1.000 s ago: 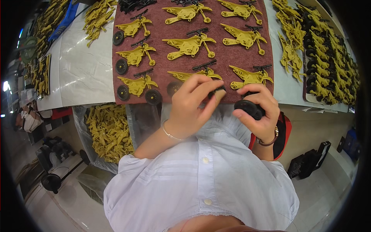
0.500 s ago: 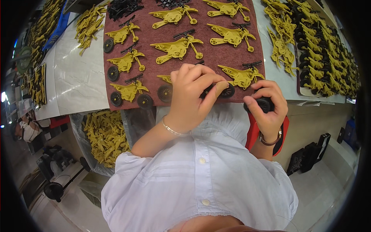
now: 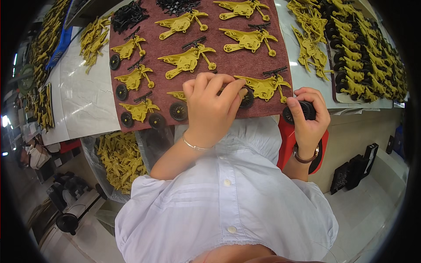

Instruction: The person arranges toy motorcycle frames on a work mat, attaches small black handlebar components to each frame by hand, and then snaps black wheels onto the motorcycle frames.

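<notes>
Over the front edge of the maroon cloth (image 3: 206, 74), my left hand (image 3: 210, 107) is closed, its thumb and fingertips pinched at the rim of a black spoked wheel (image 3: 248, 100). That wheel sits at the tail end of a yellow toy motorbike body (image 3: 265, 87) with black handlebars. Part of the wheel and the fingertips' contact are hidden by the hand. To the right, my right hand (image 3: 313, 116) curls around black toy wheels (image 3: 307, 110), just off the cloth's corner. Behind my left hand, another yellow body (image 3: 176, 95) is mostly covered, with a black wheel (image 3: 178, 111) beside it.
More yellow bodies (image 3: 188, 59) lie in rows on the cloth. Black handlebar parts (image 3: 129, 16) are heaped at the far left. A tray of yellow bodies (image 3: 357, 65) stands right. Below the table hang a bag of yellow parts (image 3: 120, 160) and something red (image 3: 287, 142).
The whole view has shifted, so the table things appear farther left. My left hand stays pinched by the same wheel; my right hand has turned slightly, still gripping its wheels.
</notes>
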{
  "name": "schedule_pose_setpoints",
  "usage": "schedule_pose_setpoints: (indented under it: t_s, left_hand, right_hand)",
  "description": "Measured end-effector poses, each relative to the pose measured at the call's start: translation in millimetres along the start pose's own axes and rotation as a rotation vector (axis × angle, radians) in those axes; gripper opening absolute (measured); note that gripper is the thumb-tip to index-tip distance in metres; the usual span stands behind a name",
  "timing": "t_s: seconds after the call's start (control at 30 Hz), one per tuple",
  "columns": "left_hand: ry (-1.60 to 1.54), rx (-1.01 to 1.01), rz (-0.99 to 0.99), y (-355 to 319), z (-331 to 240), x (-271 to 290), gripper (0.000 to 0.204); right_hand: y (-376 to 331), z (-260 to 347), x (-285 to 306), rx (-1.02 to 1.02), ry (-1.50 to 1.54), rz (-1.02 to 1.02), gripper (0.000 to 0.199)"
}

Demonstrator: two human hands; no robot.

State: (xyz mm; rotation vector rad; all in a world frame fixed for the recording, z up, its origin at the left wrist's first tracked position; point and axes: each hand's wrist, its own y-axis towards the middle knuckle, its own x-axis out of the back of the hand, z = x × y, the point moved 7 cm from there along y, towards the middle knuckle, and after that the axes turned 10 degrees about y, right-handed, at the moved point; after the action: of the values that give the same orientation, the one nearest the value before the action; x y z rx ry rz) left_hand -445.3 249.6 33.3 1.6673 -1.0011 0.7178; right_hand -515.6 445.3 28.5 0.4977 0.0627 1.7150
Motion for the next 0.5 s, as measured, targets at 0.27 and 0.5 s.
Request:
schedule_pose_setpoints:
  t_s: [0.27,0.5]
  left_hand:
    - [-0.82,0.084,0.344,4.6,-28.0,-6.7,0.024]
    - [-1.34,0.414,0.495,-10.8,-41.4,-41.0,0.014]
  right_hand:
    - [-6.2,-1.2,-22.2,-0.057,0.593,-0.073,0.026]
    - [-5.1,-1.1,-16.6,-0.017,0.644,-0.227,0.027]
